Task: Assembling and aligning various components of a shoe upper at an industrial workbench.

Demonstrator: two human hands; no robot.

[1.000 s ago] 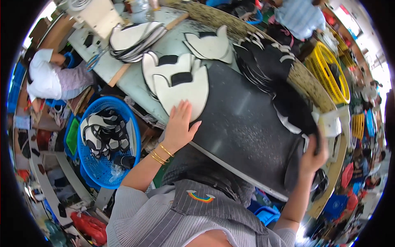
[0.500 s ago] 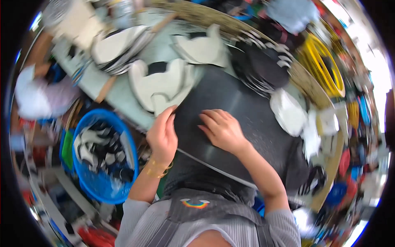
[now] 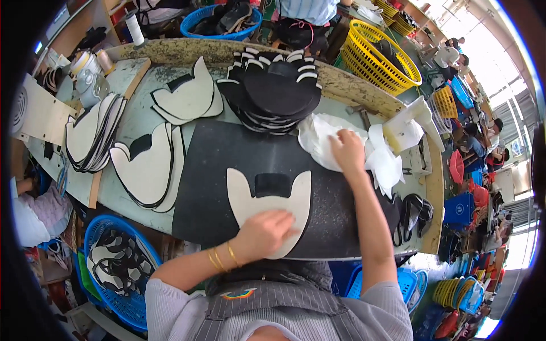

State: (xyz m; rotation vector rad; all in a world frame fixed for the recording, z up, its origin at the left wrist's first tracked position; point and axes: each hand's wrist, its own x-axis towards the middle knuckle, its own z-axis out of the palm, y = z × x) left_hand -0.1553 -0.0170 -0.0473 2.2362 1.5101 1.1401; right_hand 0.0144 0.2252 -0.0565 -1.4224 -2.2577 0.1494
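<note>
A cream shoe-upper piece (image 3: 244, 207) with two upward wings lies on a black mat (image 3: 205, 165). A small black tab (image 3: 272, 184) shows between its wings. My left hand (image 3: 266, 232), wearing thin gold bangles, lies across its lower part, fingers stretched and slightly blurred. Over at the right, my right hand (image 3: 347, 150) touches a pile of thin white sheets (image 3: 318, 136) with its fingers apart; whether it has picked up a sheet is hidden. Behind the mat rises a stack of black shoe-upper pieces (image 3: 278, 91) with white-edged wings.
Left of the mat lie more cream pieces (image 3: 149, 170) and a fanned cream stack (image 3: 94, 136). A wooden strip (image 3: 98, 182) crosses the table. Below stands a blue basket (image 3: 151, 250) of offcuts. A raised wooden edge (image 3: 364, 85) borders the table; beyond it is a yellow basket (image 3: 369, 68).
A cream piece now lies on the mat, which was bare before. My left hand has moved onto it, and my right hand has gone right to the white sheets. The view has turned.
</note>
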